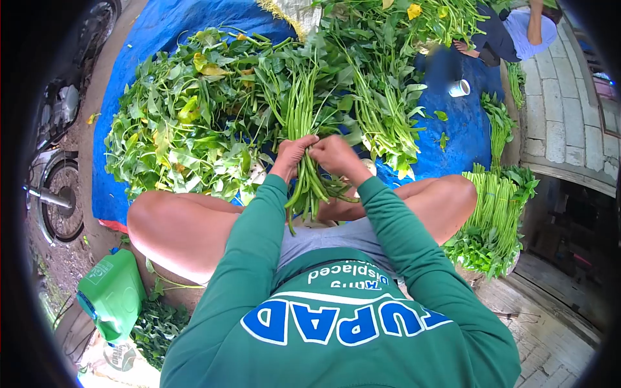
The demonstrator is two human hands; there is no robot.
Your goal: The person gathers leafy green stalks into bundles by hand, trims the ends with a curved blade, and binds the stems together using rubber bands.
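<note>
Left hand (292,156) closed round a water spinach bundle (301,107), I hold its stalk ends above my lap, between my knees. My right hand (339,156) is curled into a fist against it; what it pinches I cannot tell. Heaped greens (171,123) crowd the left, nearly to the edge of the blue tarp (471,147); bare tarp opens rightward, below a white cup (459,88).

The left hand (293,157) hides some stems (301,113), and the motorcycle (67,102) (far left) is cut off.
</note>
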